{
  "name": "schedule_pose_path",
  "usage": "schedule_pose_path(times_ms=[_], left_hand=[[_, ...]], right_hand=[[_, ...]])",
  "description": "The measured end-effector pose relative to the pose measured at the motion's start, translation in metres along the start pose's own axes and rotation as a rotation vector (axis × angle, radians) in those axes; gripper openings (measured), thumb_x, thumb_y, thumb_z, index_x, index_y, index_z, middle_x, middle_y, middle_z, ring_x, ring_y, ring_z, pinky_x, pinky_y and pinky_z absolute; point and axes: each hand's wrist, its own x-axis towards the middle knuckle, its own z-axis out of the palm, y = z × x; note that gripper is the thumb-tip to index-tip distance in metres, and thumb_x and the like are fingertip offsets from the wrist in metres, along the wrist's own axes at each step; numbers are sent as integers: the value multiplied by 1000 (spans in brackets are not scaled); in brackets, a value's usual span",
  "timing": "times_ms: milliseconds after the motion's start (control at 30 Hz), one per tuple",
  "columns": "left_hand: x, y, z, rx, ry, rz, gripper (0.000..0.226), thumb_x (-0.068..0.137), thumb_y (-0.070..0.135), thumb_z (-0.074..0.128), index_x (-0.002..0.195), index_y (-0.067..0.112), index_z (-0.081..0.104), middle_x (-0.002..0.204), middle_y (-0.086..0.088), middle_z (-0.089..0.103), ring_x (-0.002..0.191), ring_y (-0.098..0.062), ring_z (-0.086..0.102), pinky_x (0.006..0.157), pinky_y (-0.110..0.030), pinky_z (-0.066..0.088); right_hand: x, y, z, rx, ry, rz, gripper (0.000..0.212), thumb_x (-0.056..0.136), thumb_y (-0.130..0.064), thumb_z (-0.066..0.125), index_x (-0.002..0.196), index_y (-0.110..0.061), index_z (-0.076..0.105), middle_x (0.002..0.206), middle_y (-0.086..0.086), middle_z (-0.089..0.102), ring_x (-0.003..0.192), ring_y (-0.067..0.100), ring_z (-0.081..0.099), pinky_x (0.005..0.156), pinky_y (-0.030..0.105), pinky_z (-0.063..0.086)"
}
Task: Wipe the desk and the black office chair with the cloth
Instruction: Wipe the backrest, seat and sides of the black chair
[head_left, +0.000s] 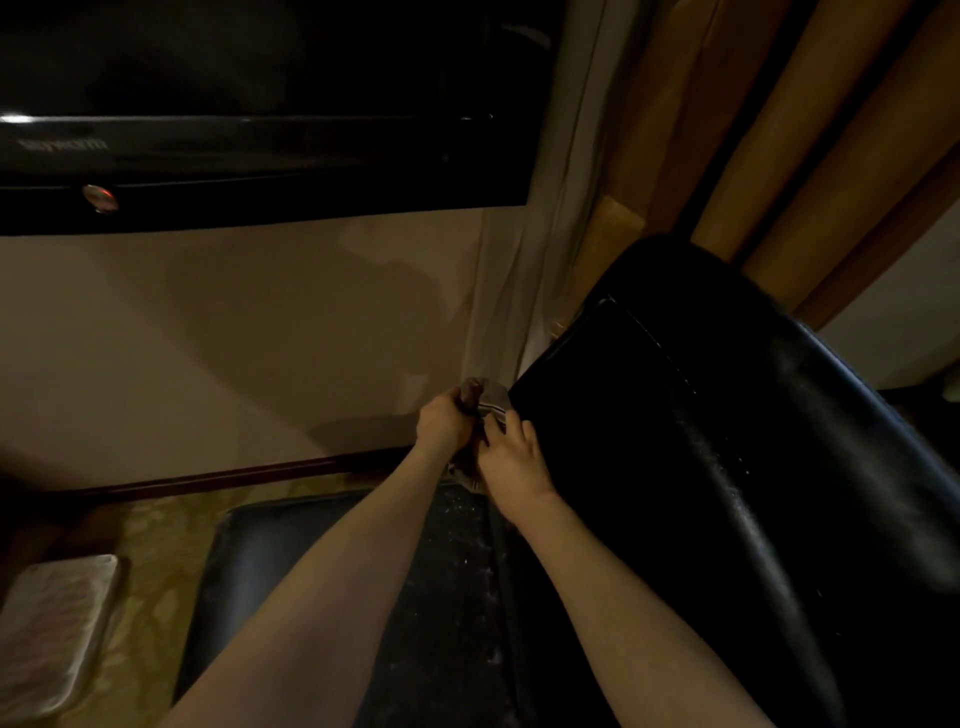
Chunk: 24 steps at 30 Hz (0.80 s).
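The black office chair (701, 467) fills the lower right; its worn leather backrest rises to the right and its speckled seat lies below my arms. A grey cloth (492, 400) with pale stripes is bunched at the backrest's lower left corner. My left hand (444, 423) grips the cloth's upper part with curled fingers. My right hand (511, 460) holds the cloth's lower part beside the backrest edge. Much of the cloth is hidden between the two hands. The desk is not in view.
A black television (260, 130) hangs on the beige wall at the top left. A sheer curtain (524, 291) and brown drapes (779, 145) hang behind the chair. Patterned carpet (145, 545) and a flat grey object (57, 623) lie at the lower left.
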Motion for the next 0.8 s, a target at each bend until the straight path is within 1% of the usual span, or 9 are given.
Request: schedule_pose_path(times_ms=[100, 167, 267, 367, 500, 600, 667, 733, 800], left_hand=[[-13, 2, -11, -85, 79, 24, 35, 95, 19, 48, 128, 10, 53, 126, -16, 58, 117, -33, 53, 91, -32, 42], [-26, 3, -21, -166, 114, 31, 37, 93, 13, 50, 130, 11, 51, 127, -16, 57, 118, -32, 52, 93, -31, 41], [-45, 10, -34, -256, 103, 51, 44, 90, 9, 51, 134, 12, 47, 130, -14, 55, 120, -31, 50, 95, -32, 40], [-73, 26, -39, -292, 68, 107, 43, 90, 11, 52, 133, 12, 48, 129, -13, 55, 118, -31, 51, 97, -34, 43], [-110, 47, -42, -275, 73, 211, 39, 91, 12, 51, 130, 11, 51, 128, -13, 57, 118, -30, 51, 94, -33, 41], [-131, 59, -43, -301, 77, 308, 35, 90, 12, 52, 126, 11, 54, 124, -14, 59, 116, -30, 53, 92, -32, 42], [-141, 66, -42, -321, 60, 364, 30, 90, 13, 51, 119, 13, 58, 118, -12, 62, 111, -29, 55, 88, -30, 43], [-150, 73, -37, -331, 15, 407, 30, 90, 13, 51, 119, 15, 58, 117, -11, 62, 109, -27, 56, 84, -26, 42], [-155, 78, -28, -337, -26, 431, 33, 91, 14, 52, 123, 15, 56, 119, -10, 61, 110, -25, 55, 82, -23, 40]], right_hand=[[-8, 0, -12, 123, -20, 35, 50, 92, -13, 48, 141, -13, 37, 149, 13, 27, 135, 32, 23, 111, 39, 20], [-16, 6, -26, 238, -67, 40, 62, 90, -23, 54, 146, -18, 27, 153, 13, 20, 137, 33, 19, 112, 40, 16], [-36, 21, -46, 334, -155, 43, 85, 84, -47, 60, 150, -26, 12, 158, 13, 2, 144, 31, -1, 116, 44, -2], [-66, 28, -64, 243, -185, 75, 98, 76, -60, 63, 151, -29, 8, 158, 13, -8, 144, 31, -14, 113, 48, -13], [-106, 34, -86, 116, -99, 127, 83, 76, -68, 56, 146, -37, 26, 158, 10, -13, 142, 33, -20, 109, 54, -19], [-133, 34, -97, -13, 71, 240, 61, 85, -59, 49, 141, -39, 37, 158, 14, -8, 143, 36, -16, 107, 58, -19], [-145, 30, -104, -19, 175, 319, 47, 89, -47, 48, 135, -36, 47, 158, 15, -3, 143, 37, -12, 106, 61, -18], [-153, 26, -109, 5, 194, 398, 41, 89, -38, 49, 128, -29, 55, 158, 16, 0, 143, 39, -10, 105, 64, -17], [-157, 27, -107, 56, 167, 490, 43, 87, -33, 52, 128, -19, 51, 156, 19, 8, 143, 40, -3, 106, 66, -12]])
